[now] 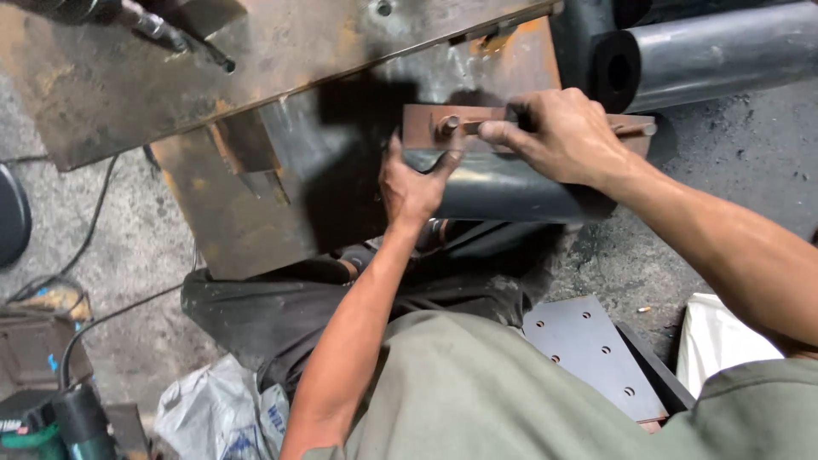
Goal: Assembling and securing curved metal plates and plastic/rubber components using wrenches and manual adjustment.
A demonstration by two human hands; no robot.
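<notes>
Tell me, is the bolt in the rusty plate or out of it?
In. The bolt stands in a hole of the rusty plate, with the right hand beside it.

Rust-brown bracket; grey steel tube; orange-rusted plate; olive-green shirt; grey drilled plate; white bag.

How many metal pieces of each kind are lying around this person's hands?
Rusty steel plates: 2
Small rusty bracket with a bolt: 1
Dark pipes: 3
Grey plate with drilled holes: 1
Total: 7

The left hand steadies the bracket; the right hand holds the bolt.
</notes>
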